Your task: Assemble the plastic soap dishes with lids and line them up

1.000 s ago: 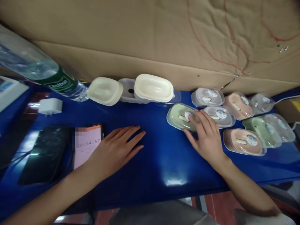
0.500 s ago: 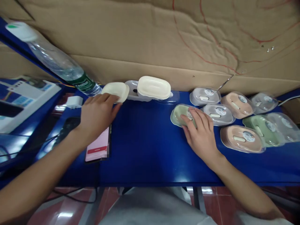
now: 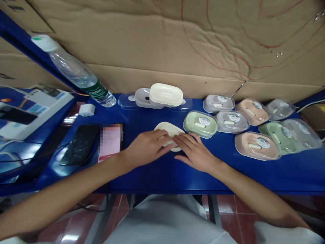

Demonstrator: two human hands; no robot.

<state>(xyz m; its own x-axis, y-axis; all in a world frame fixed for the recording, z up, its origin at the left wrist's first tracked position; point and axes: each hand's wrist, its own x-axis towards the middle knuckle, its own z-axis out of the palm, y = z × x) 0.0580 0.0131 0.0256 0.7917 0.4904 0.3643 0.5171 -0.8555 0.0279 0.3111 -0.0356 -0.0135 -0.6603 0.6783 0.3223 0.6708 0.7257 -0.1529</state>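
A cream oval soap dish (image 3: pixel 164 126) rests at the middle of the blue table, partly hidden under my fingers. My left hand (image 3: pixel 152 145) is closed on its left side, thumb along the near edge. From the right, my right hand (image 3: pixel 194 150) lays its fingers over the dish's right end, with the thumb held apart below. Just right of it sits a green soap dish (image 3: pixel 200 124) under a clear lid with a round label. Behind, another cream dish (image 3: pixel 166 95) leans on a grey dish (image 3: pixel 143 98), with clear lids (image 3: pixel 125 101) beside them.
Several lidded dishes in grey (image 3: pixel 233 121), peach (image 3: pixel 256 145) and green (image 3: pixel 278 137) stand on the right. A water bottle (image 3: pixel 96 91), a white charger (image 3: pixel 87 109), a black phone (image 3: pixel 80 144) and a lit phone (image 3: pixel 110 142) are on the left. Cardboard (image 3: pixel 132 40) rises behind.
My left hand has brought the cream dish from beside the bottle to the table's middle, uncovering a clear lid. My right hand has left the green dish and come over to the cream one.
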